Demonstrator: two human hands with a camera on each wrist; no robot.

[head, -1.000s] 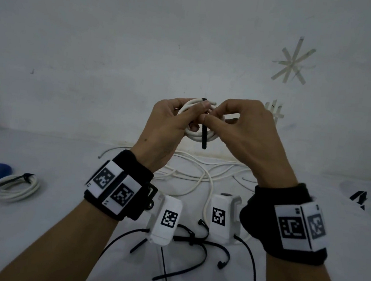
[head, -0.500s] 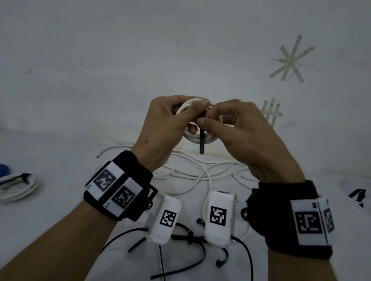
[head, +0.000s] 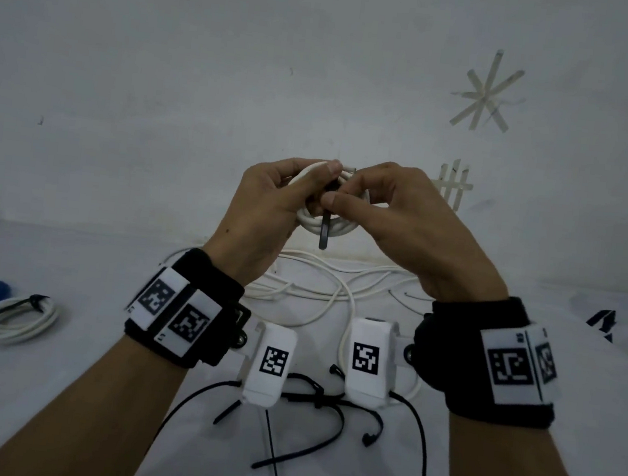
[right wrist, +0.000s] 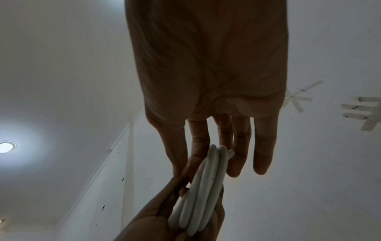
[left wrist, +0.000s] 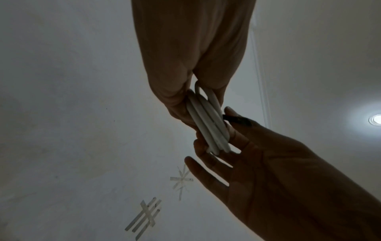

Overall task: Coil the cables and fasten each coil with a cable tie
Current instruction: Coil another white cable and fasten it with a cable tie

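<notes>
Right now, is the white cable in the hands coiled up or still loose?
Coiled. The white cable forms stacked loops gripped by the left hand, with the right hand pinching a black cable tie across it.

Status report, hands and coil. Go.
Left hand gripping white coil, raised. Right hand pinching black cable tie at coil. Nothing in the way.

Loose cables [head: 322, 289] behind cable ties [head: 303, 399]

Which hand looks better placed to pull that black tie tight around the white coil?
Probably the right hand: it pinches the black tie, while the left hand grips the white coil.
</notes>
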